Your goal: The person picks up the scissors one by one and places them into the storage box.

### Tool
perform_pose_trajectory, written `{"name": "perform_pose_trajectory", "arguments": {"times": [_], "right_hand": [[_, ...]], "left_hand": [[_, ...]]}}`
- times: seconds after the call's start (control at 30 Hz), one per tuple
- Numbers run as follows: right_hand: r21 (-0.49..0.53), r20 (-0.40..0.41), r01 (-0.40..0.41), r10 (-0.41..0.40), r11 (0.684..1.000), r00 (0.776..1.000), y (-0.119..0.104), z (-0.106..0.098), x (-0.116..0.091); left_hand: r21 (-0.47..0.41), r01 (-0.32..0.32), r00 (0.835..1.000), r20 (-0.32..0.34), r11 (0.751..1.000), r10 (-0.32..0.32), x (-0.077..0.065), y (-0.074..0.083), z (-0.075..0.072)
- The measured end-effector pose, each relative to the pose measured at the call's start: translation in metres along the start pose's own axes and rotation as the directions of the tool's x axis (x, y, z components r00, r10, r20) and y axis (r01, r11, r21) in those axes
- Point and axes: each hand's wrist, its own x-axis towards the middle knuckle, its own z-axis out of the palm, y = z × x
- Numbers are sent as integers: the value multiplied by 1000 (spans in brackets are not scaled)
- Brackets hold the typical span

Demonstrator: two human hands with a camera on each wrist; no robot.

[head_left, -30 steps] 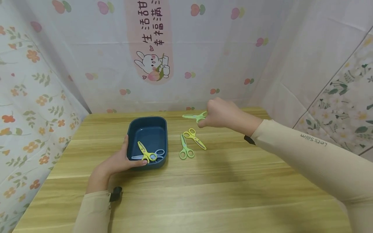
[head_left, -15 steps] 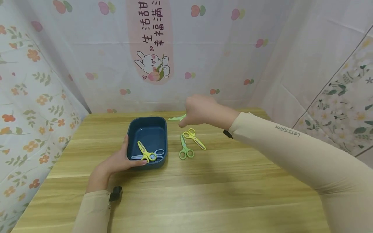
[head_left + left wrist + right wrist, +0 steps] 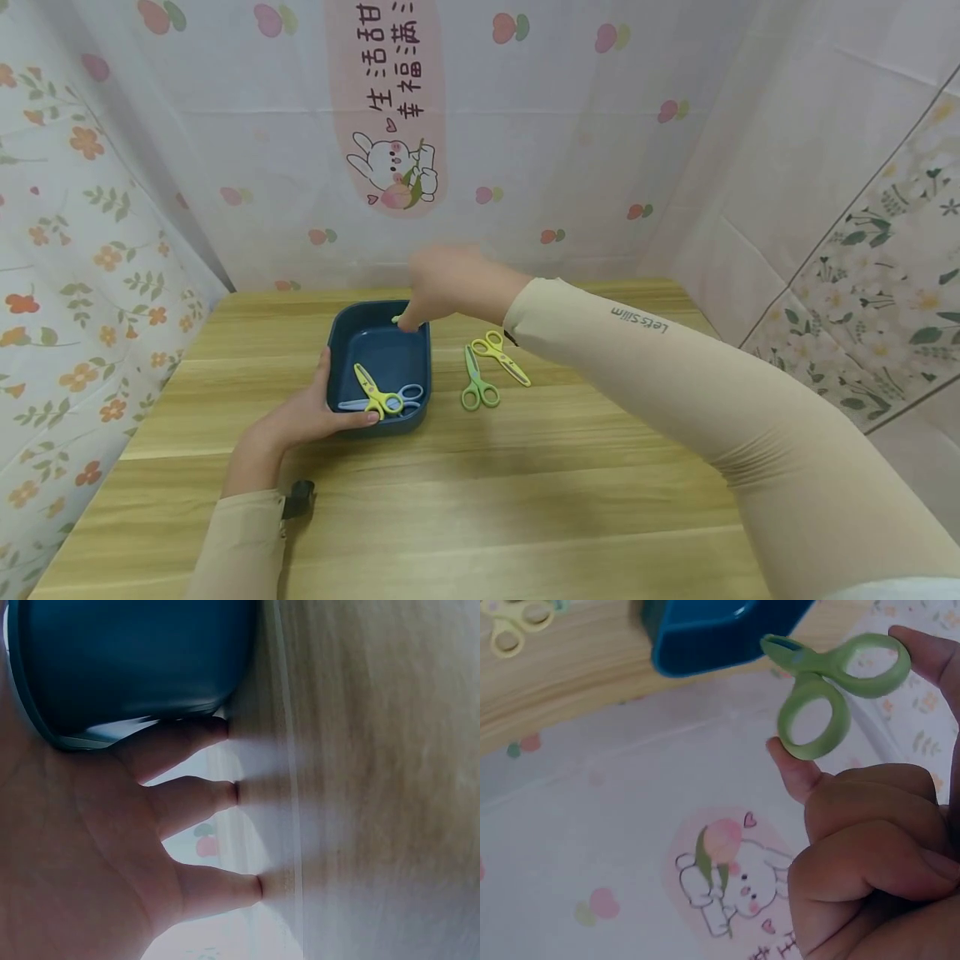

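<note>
My left hand [image 3: 300, 412] rests against the near left corner of a deep blue box [image 3: 386, 354], thumb lying over the near rim. In the left wrist view its fingers [image 3: 196, 802] are spread, tips down on the table. Inside the box lie yellow scissors [image 3: 367, 383] across light-blue scissors [image 3: 411, 390]. My right hand [image 3: 446, 283] is over the box's far right corner. It pinches green scissors [image 3: 825, 664] by the finger loops, blades pointing toward the box. In the head view the hand hides most of these scissors.
Right of the box, a second pair of green scissors [image 3: 474, 383] lies on the wooden table [image 3: 480, 500] beside another yellow pair [image 3: 512, 364]. A printed curtain [image 3: 600, 167] hangs along the table's back edge, and flowered cloth [image 3: 82, 275] covers the left side.
My right hand has carried the green scissors leftward from the back of the table to above the box. The left hand and box have stayed in place.
</note>
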Motion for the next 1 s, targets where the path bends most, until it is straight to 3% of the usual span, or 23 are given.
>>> {"name": "perform_pose_trajectory", "arguments": {"times": [0.37, 0.7, 1.0], "right_hand": [[-60, 100, 47, -40, 997, 994, -29, 17, 19], [-129, 223, 10, 19, 992, 975, -52, 37, 32], [-139, 249, 3, 32, 990, 968, -57, 60, 39]], "left_hand": [[-8, -17, 1000, 15, 1000, 17, -2, 3, -1], [14, -22, 1000, -2, 1000, 22, -4, 0, 0], [-6, -51, 999, -4, 999, 51, -1, 0, -1]]}}
